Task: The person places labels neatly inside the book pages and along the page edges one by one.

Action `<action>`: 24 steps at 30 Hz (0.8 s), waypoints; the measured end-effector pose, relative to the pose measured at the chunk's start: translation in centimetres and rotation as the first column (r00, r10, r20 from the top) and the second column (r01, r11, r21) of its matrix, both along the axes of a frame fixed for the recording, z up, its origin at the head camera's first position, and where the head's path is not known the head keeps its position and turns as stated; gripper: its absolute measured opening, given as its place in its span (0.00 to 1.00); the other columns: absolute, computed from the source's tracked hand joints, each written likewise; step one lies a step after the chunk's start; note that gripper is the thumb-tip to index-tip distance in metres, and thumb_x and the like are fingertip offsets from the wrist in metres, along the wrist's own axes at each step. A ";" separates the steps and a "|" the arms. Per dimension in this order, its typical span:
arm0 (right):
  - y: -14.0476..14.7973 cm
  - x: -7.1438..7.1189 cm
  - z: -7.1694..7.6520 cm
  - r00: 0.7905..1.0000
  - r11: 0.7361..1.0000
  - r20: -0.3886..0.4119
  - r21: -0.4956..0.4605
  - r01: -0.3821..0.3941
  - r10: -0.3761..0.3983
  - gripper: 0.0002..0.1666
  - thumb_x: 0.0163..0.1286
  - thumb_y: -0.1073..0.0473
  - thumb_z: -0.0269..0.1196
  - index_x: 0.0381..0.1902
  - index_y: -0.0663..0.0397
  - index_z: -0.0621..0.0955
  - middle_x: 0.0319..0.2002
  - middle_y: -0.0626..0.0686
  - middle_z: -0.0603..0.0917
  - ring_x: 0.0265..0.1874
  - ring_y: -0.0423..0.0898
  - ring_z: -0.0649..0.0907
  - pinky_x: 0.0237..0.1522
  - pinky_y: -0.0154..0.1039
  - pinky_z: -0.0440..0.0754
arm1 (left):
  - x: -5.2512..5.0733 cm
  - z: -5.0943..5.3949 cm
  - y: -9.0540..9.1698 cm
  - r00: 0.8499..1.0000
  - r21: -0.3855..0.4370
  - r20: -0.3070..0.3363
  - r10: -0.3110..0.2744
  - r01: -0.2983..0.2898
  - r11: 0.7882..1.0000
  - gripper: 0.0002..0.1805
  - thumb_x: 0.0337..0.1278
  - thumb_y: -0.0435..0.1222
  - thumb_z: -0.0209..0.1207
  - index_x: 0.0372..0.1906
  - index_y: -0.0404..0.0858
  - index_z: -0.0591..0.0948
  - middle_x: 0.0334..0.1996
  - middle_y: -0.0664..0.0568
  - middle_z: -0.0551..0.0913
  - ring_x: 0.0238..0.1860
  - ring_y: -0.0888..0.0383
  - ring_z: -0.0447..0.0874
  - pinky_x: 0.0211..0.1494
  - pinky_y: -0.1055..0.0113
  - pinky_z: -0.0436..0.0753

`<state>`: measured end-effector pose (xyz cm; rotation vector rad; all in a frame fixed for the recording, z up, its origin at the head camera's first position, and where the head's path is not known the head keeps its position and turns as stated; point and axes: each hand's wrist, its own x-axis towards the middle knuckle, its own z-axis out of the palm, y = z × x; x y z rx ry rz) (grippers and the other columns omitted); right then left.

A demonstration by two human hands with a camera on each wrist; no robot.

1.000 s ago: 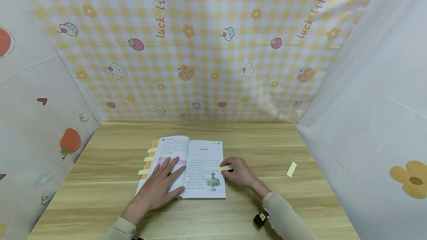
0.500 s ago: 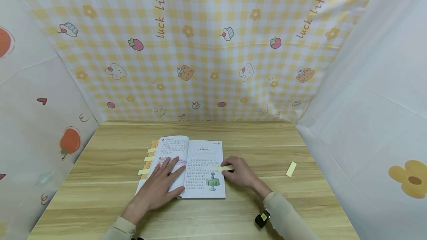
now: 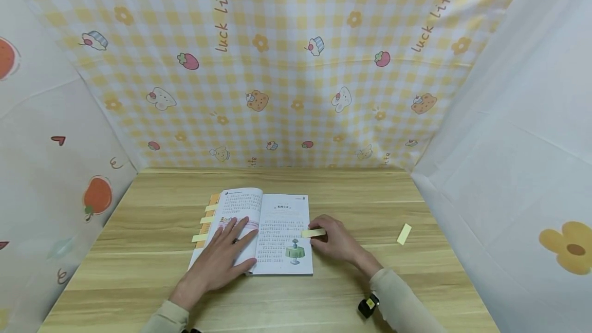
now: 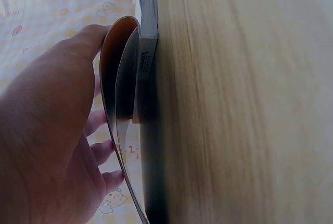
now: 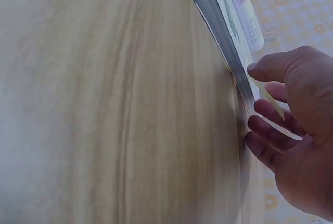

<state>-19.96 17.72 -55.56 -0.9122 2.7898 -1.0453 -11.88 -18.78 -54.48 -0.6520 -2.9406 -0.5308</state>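
Observation:
An open book lies on the table with printed text and a green table picture on its right page. My left hand rests spread on the left page; the left wrist view shows that page side bowed up beneath the hand. A pale yellow sticky tab sits on the right page's edge, its outer end sticking out beyond the page. My right hand is just beside it, fingers loosely bent. In the right wrist view the thumb stands apart from the fingers, with the tab partly behind them.
Several yellow tabs stick out from the book's left side. Another yellow strip lies on the wooden table to the right. A checked cloth hangs behind the table, with white cloths at both sides.
My right hand has shifted slightly to the right and its thumb has come away from the sticky tab, more of which shows. The left hand and the book have stayed put.

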 end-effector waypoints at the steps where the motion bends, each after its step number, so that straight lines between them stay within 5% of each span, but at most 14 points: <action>1: 0.0 0.1 0.0 1.000 1.000 -0.013 0.008 -0.004 0.004 0.17 0.74 0.63 0.77 0.58 0.55 0.89 0.58 0.51 0.91 0.59 0.47 0.89 0.63 0.46 0.91 | 0.0 0.0 0.0 1.000 0.000 0.000 0.001 -0.001 1.000 0.38 0.80 0.60 0.63 0.85 0.48 0.75 0.91 0.41 0.63 0.91 0.31 0.59 0.90 0.28 0.64; 9: 0.3 1.0 0.0 0.988 0.994 -0.155 0.106 -0.008 0.024 0.26 0.74 0.58 0.77 0.66 0.59 0.87 0.69 0.58 0.87 0.72 0.58 0.84 0.77 0.60 0.83 | 0.0 0.0 0.0 1.000 0.000 0.004 0.002 -0.002 1.000 0.38 0.80 0.60 0.63 0.85 0.49 0.76 0.91 0.41 0.63 0.91 0.31 0.59 0.90 0.28 0.64; 17: 0.4 1.8 -0.2 0.938 0.979 -0.326 0.195 -0.055 0.117 0.32 0.72 0.53 0.79 0.69 0.59 0.87 0.71 0.57 0.88 0.75 0.59 0.83 0.80 0.61 0.80 | 0.0 -0.2 0.0 1.000 0.010 -0.021 -0.001 0.001 1.000 0.38 0.79 0.59 0.65 0.84 0.48 0.76 0.90 0.41 0.65 0.90 0.31 0.61 0.89 0.27 0.65; 24: 0.3 2.3 -0.4 0.916 0.962 -0.367 0.265 -0.065 0.163 0.31 0.74 0.47 0.76 0.69 0.54 0.87 0.71 0.54 0.88 0.75 0.56 0.83 0.80 0.59 0.79 | 0.0 -0.4 0.0 1.000 0.015 -0.030 -0.005 0.005 1.000 0.38 0.78 0.59 0.65 0.84 0.48 0.76 0.90 0.40 0.65 0.90 0.30 0.61 0.88 0.27 0.65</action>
